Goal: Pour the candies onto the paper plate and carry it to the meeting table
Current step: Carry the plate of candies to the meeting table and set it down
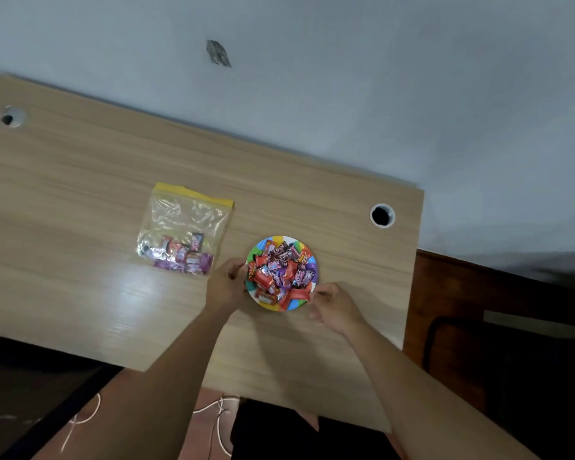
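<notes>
paper plate (307,260) of candies (281,272) | left hand (224,287) – right hand (334,307) – fingers pinching opposite rims

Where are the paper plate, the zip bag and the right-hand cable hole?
paper plate (307,254), head view, on its bare coloured rim, far right.
zip bag (183,214), head view, on its clear upper half.
cable hole (381,215), head view, on its dark centre.

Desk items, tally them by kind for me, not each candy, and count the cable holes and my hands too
Paper plate, heaped with candies: 1
Zip bag, some candies left inside: 1
Cable holes in the desk, one far left, one at right: 2
Hands at the plate's rim, left hand, right hand: 2
Total: 6
</notes>
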The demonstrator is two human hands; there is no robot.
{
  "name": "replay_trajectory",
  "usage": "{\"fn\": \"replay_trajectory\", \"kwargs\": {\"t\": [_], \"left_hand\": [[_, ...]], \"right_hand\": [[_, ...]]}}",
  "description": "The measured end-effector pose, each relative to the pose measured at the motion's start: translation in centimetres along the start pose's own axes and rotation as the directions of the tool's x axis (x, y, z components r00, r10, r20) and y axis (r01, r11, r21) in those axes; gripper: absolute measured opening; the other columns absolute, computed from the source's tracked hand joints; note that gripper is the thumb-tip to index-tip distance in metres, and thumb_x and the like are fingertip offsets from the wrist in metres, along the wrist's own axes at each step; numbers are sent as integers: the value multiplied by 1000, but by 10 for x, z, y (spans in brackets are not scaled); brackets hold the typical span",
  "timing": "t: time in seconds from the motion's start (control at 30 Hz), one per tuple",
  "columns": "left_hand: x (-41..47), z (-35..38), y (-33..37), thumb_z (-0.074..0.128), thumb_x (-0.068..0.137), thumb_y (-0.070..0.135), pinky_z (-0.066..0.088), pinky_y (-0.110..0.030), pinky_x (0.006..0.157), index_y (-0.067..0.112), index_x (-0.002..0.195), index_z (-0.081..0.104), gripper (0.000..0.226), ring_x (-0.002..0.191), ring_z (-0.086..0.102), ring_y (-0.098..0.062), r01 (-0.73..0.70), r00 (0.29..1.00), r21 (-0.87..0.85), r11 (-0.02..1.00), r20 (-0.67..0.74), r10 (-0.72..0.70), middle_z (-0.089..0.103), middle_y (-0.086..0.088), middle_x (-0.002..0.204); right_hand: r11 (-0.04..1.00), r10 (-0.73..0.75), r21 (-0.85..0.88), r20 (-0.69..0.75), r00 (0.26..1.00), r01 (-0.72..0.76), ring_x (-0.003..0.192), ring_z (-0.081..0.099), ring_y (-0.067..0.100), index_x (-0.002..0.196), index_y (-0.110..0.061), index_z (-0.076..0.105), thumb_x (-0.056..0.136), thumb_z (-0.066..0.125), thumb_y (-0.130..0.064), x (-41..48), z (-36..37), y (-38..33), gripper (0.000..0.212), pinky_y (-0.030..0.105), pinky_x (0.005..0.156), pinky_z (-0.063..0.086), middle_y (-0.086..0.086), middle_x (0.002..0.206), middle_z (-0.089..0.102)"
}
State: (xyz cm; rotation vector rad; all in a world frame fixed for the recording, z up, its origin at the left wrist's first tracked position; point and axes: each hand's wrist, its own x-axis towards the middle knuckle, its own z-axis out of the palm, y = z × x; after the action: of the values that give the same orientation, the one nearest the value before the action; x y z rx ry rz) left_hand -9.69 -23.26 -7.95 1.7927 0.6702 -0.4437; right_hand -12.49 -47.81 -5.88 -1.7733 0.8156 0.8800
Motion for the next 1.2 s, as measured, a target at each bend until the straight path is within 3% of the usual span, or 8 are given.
{"fn": "replay_trajectory", "kwargs": {"t": [0.1, 0.2, 0.27, 0.57, 0.73, 0.93, 1.07, 1.2], "left_hand": [[-4, 1, -5, 68, 104, 18, 63, -63, 90, -3, 116, 78, 26, 102, 78, -44, -37, 998, 57, 998, -39, 39, 80, -25, 106], [-6, 1, -8, 65, 106, 17, 64, -60, 91, 1, 116, 78, 23, 104, 78, -42, -4, 999, 70, 998, -44, 7, 80, -22, 108], [-6, 0, -9, 64, 106, 19, 66, -59, 88, 2, 117, 78, 24, 103, 79, -41, 15, 999, 74, 997, -44, -11, 80, -21, 109], [-13, -10, -11, 62, 107, 18, 71, -48, 78, 2, 115, 76, 23, 99, 79, -33, 37, 999, 89, 995, -33, -34, 79, -17, 107], [-26, -17, 2, 62, 105, 17, 55, -5, 55, 10, 107, 77, 16, 83, 72, -10, -42, 999, 127, 991, -10, 43, 74, 2, 94], [-42, -28, 28, 56, 110, 11, 64, -38, 72, -5, 116, 67, 20, 87, 71, -31, -9, 993, -30, 1000, 117, 12, 70, -13, 96], [-53, -39, 42, 55, 111, 11, 66, -27, 62, -1, 119, 66, 18, 82, 72, -21, -34, 981, -18, 999, 189, 37, 70, -5, 95], [-61, -45, 47, 56, 111, 11, 64, -34, 70, -4, 121, 67, 21, 93, 73, -32, -45, 964, -11, 999, 261, 46, 72, -16, 102]], "right_hand": [[1000, 5, 13, -23, 1000, -5, 65, 74, 20, 127, -12, 62, 108, 60, -22, 9, 2, -2, 22, 27, 53, 59, 2, 96, 74], [1000, 5, 9, -30, 1000, -5, 84, 81, 39, 117, -16, 62, 107, 62, -20, 19, 4, 0, 11, 53, 81, 68, 5, 93, 76], [1000, 4, -3, -34, 999, -5, 92, 83, 42, 109, -19, 61, 106, 63, -18, 20, 5, 2, 3, 57, 87, 67, 11, 97, 80], [998, -56, -12, -52, 997, 56, 90, 82, 42, 100, -19, 60, 105, 63, -16, 14, 9, 5, 7, 49, 80, 66, 16, 96, 81], [995, -100, 7, -82, 992, 101, 84, 81, 39, 96, -21, 58, 105, 63, -20, -9, 3, 5, 11, 36, 70, 57, 20, 101, 82], [972, -113, 186, -178, 977, 147, 65, 72, 22, 111, -8, 61, 106, 62, -15, -53, 5, 4, 9, 34, 68, 56, 18, 94, 78], [946, -88, 284, -238, 967, 156, 67, 75, 19, 119, -6, 63, 106, 63, -18, -84, 12, 10, 18, 31, 63, 58, 21, 106, 81], [916, -72, 359, -287, 955, 177, 83, 82, 32, 121, -7, 63, 106, 62, -20, -109, 18, 18, 19, 40, 74, 63, 21, 105, 82]]}}
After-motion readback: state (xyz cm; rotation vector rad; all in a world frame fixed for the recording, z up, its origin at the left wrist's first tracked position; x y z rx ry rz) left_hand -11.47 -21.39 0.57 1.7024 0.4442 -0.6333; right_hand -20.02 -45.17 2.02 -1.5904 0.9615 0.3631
